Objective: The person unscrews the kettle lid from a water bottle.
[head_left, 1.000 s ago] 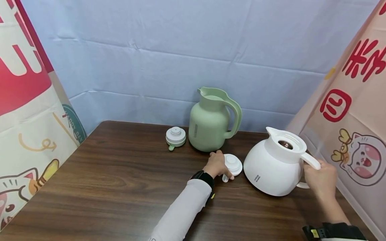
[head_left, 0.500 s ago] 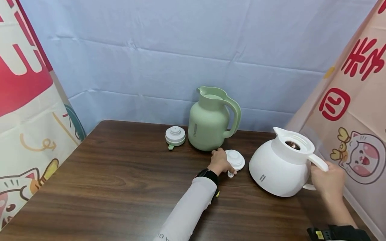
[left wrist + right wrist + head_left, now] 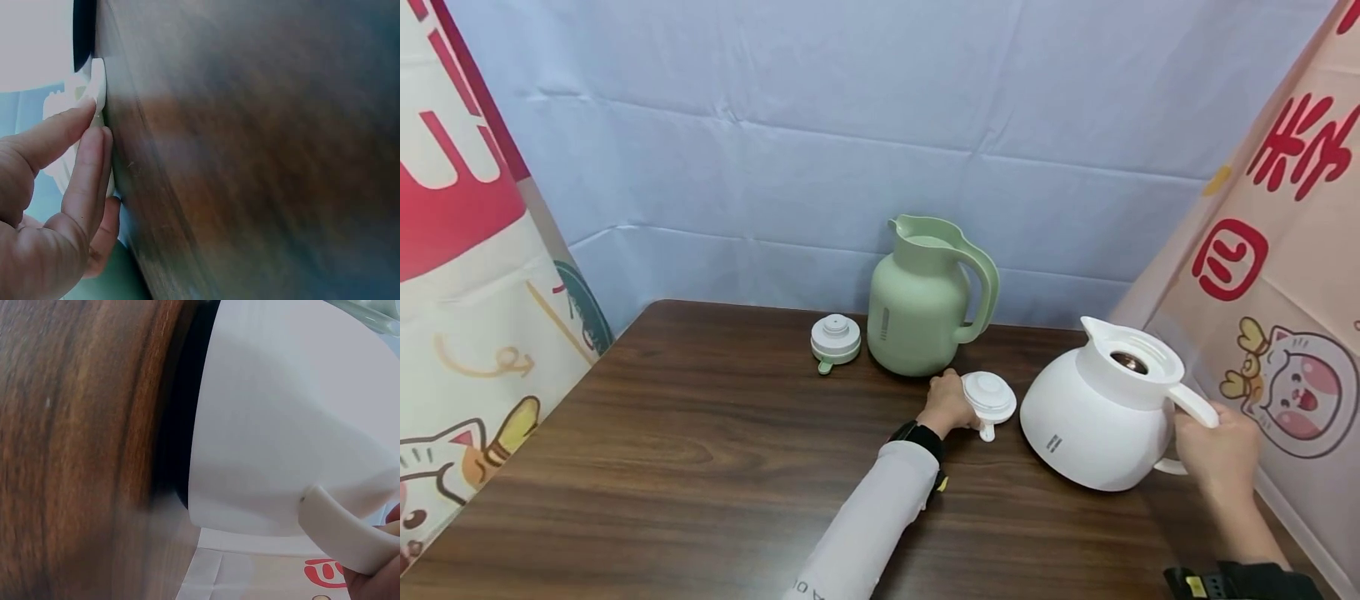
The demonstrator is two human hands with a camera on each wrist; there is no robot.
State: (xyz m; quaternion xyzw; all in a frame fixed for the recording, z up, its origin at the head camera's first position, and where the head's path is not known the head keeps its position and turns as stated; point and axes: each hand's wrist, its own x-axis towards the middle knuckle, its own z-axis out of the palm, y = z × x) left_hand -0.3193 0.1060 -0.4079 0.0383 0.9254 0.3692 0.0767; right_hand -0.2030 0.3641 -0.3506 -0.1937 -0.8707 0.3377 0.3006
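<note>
A white jug lid [image 3: 988, 395] with a small tab lies on the table, with my left hand [image 3: 947, 404] at its left side. In the left wrist view, the thumb [image 3: 75, 122] presses near the tab and the fingers meet the lid's edge, pinching it. To the right stands a white vacuum jug [image 3: 1086, 425], upright with its mouth uncovered. My right hand [image 3: 1217, 446] grips the jug's handle [image 3: 344, 531], part of which is hidden by the hand. Behind the left hand is a green vacuum jug [image 3: 917, 312].
A second white lid [image 3: 836, 338] with a green tab sits left of the green jug. The brown wooden table [image 3: 700, 433] ends at a pale blue cloth [image 3: 775, 150] behind. Printed cloths hang on the left [image 3: 460, 333] and right [image 3: 1292, 292].
My left hand has shifted slightly right with the white lid, whose tab has swung rightward. The right hand and white jug have moved a little to the right.
</note>
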